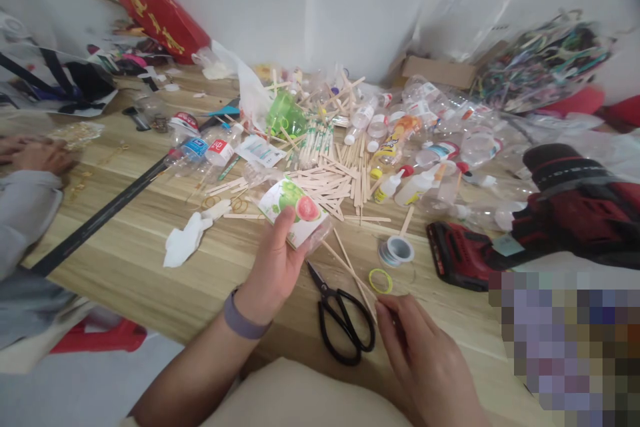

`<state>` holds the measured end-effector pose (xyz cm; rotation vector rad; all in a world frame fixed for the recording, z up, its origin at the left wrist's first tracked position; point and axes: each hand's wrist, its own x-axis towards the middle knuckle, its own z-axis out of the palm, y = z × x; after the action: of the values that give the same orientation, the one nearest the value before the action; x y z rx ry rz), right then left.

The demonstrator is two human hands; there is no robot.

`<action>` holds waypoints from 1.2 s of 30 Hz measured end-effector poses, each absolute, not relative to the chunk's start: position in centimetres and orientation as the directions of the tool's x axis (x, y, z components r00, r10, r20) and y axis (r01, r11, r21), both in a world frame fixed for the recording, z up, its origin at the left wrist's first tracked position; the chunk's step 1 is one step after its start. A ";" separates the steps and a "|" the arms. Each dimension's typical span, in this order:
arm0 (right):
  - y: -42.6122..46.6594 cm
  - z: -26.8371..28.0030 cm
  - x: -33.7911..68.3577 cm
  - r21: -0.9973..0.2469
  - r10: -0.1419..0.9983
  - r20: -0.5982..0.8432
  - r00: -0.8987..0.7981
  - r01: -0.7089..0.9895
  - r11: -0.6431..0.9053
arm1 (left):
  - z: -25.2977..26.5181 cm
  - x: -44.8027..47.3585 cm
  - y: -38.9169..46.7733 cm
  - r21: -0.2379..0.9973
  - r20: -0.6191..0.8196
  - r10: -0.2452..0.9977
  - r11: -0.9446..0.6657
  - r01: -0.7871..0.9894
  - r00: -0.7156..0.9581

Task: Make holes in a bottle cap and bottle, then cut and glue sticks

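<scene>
My left hand [273,260], with a purple band on the wrist, is closed around a clear plastic bottle [316,237]. Its label [295,207] shows green fruit and a cut pink fruit. My right hand [420,353] is closed in a pinch at the near ends of two thin wooden sticks [350,270], which slant up toward the bottle. Black-handled scissors [347,327] lie on the table between my hands, blades pointing away. Just beyond my right fingers rests a yellow-green ring [381,281], with a spool of grey thread or wire [399,250] behind it.
Flat wooden sticks [330,183] are heaped mid-table among plastic bottles [433,153] and glue bottles [415,188]. A red-and-black power drill [565,213] is at the right. On the left lie a long black bar [105,213], white tissue [185,240] and another person's hands [43,155].
</scene>
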<state>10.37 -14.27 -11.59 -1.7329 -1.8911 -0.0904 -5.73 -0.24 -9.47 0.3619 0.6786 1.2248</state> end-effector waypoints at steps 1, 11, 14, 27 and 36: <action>-14.3 -11.6 10.2 -0.306 0.889 0.458 -0.005 0.938 0.163 | -9.6 -5.8 -0.3 0.611 -0.268 0.949 0.302 -0.732 0.167; -14.1 -11.9 9.3 -0.414 0.858 0.505 0.095 0.899 0.144 | -10.2 -5.1 -1.5 0.668 -0.268 0.938 0.345 -0.660 0.219; -13.1 -12.2 8.6 -0.584 0.877 0.448 0.172 0.799 0.141 | -11.0 -4.9 -2.4 0.662 -0.247 0.918 0.394 -0.638 0.310; -10.9 -13.5 6.5 -0.916 0.875 -0.363 0.321 -0.295 -0.272 | -12.8 -4.2 -4.6 0.762 -0.058 0.886 0.337 -0.553 0.460; -11.4 -13.8 6.9 -0.939 0.889 -0.338 0.310 -0.173 -0.297 | -12.5 -4.4 -4.6 0.749 -0.046 0.858 0.369 -0.551 0.511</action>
<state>6.95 -11.41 -13.80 -1.4915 -0.6908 1.2279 -4.43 -4.62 -12.52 0.7448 0.4755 0.9492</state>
